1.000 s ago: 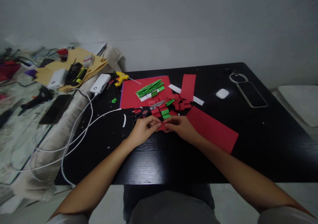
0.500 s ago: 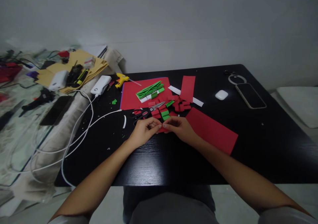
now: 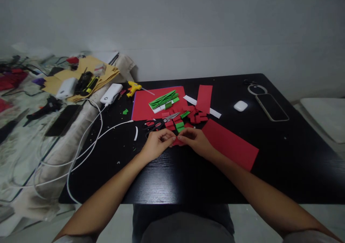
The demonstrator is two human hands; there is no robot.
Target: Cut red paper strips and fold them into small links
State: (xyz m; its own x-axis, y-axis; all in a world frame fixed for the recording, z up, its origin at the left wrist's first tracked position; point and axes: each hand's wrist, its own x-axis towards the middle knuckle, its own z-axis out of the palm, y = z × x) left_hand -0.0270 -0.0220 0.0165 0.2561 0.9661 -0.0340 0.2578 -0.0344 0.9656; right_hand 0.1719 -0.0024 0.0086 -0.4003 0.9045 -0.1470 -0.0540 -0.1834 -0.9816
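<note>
My left hand [image 3: 156, 145] and my right hand [image 3: 194, 140] meet over the black table [image 3: 269, 164], both pinched on a small red paper piece [image 3: 178, 141] between the fingertips. Just beyond the fingers lie folded red and green paper bits [image 3: 180, 124] and black-handled scissors [image 3: 157, 123]. A red paper sheet [image 3: 229, 142] lies to the right of my right hand. Further back, a larger red sheet [image 3: 142, 104] carries folded green strips [image 3: 163, 99].
A yellow glue gun [image 3: 133, 87], a white power bank [image 3: 111, 93] and white cables [image 3: 88, 138] lie at the left. An earbud case [image 3: 240, 106] and a phone [image 3: 271, 107] sit at the right. Tools and brown envelopes [image 3: 81, 74] clutter the surface left of the table.
Both hands stay pinched on the red piece with only slight finger movement. The camera view has tilted down a little.
</note>
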